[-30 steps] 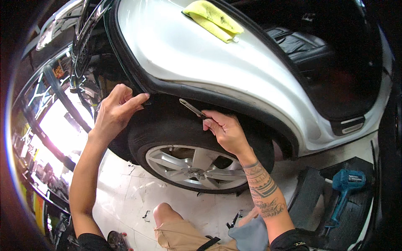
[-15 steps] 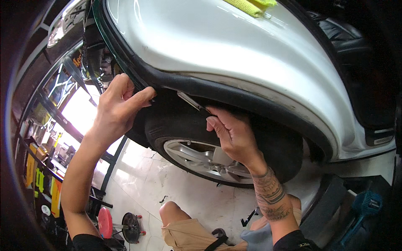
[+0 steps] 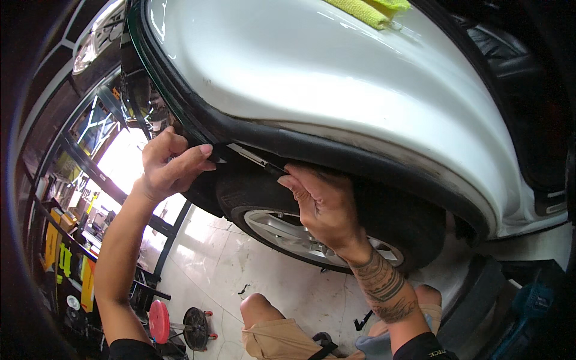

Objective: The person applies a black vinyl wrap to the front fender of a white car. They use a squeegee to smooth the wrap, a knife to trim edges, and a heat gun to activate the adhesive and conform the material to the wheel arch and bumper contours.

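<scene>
A slim snap-off utility knife [image 3: 255, 159] is in my right hand [image 3: 324, 207], fingers wrapped round its dark handle. Its light metal end points up and left, along the underside of the black wheel-arch trim [image 3: 312, 141]. Just left of that end, my left hand [image 3: 171, 165] pinches at the trim's edge. A small dark pointed bit, like film, shows by its thumb; most of what the fingers grip is hidden. Below both hands is the tyre [image 3: 240, 189] with its silver alloy wheel [image 3: 276, 228].
White bodywork [image 3: 336, 78] curves above the trim, with a yellow-green cloth [image 3: 366, 12] on top. A red round seat [image 3: 159, 321] and a black wheeled base [image 3: 196, 329] stand at lower left. At lower right lies a dark blue tool [image 3: 531, 303]. Shelves with goods [image 3: 66, 252] line the left.
My right hand has shifted left and slightly down with the knife, bringing its metal end closer to my left hand. My left hand has dropped slightly, still pinching.
</scene>
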Tool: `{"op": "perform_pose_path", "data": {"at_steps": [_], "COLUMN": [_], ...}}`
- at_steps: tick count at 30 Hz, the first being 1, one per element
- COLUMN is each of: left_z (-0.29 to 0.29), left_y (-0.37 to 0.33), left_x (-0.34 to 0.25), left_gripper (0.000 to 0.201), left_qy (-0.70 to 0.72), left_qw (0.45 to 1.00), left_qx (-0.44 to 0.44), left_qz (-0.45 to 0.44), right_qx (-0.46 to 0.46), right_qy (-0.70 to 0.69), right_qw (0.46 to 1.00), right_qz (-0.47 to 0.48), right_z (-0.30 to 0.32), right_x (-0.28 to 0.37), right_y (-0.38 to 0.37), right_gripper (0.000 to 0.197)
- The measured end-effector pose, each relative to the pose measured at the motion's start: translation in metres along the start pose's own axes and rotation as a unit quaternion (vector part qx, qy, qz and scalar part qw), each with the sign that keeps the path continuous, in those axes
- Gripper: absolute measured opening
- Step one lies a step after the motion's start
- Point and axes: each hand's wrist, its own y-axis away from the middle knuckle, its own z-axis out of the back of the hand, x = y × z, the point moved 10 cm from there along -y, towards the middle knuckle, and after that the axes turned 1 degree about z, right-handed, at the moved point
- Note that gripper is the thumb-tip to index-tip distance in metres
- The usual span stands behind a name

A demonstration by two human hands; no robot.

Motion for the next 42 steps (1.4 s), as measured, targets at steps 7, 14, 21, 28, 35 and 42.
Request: {"op": "perform_pose_path", "data": {"at_steps": [7,14,21,28,35,42], "left_z": [0.001,0.001,0.002,0.004,-0.003,-0.003], "left_y": [0.0,0.005,0.005,-0.009,-0.03,-0.029], "left_x": [0.001,0.004,0.005,-0.008,-0.014,-0.01], "left_gripper": [0.044,0.051,0.05,0.041,0.035,0.036], "left_qy": [0.022,0.017,0.006,-0.043,-0.068,-0.034], "left_qw": [1.0,1.0,1.0,0.998,0.987,0.987], "left_qx": [-0.017,-0.016,-0.019,0.035,0.088,0.098], "left_qz": [0.0,-0.005,0.005,-0.002,0.114,0.123], "right_qx": [-0.02,-0.035,-0.023,-0.034,-0.037,-0.006], "right_qy": [0.023,0.008,0.097,0.107,0.085,0.059], "right_qw": [0.999,0.998,0.992,0.991,0.995,0.998], "right_qz": [0.04,0.046,0.076,0.071,0.031,0.002], "right_z": [-0.001,-0.006,-0.006,-0.001,0.01,0.007], "right_x": [0.006,0.01,0.024,0.029,0.024,0.025], "right_y": [-0.002,-0.004,-0.008,-0.004,0.002,0.001], "right_gripper": [0.021,0.023,0.023,0.024,0.02,0.018]}}
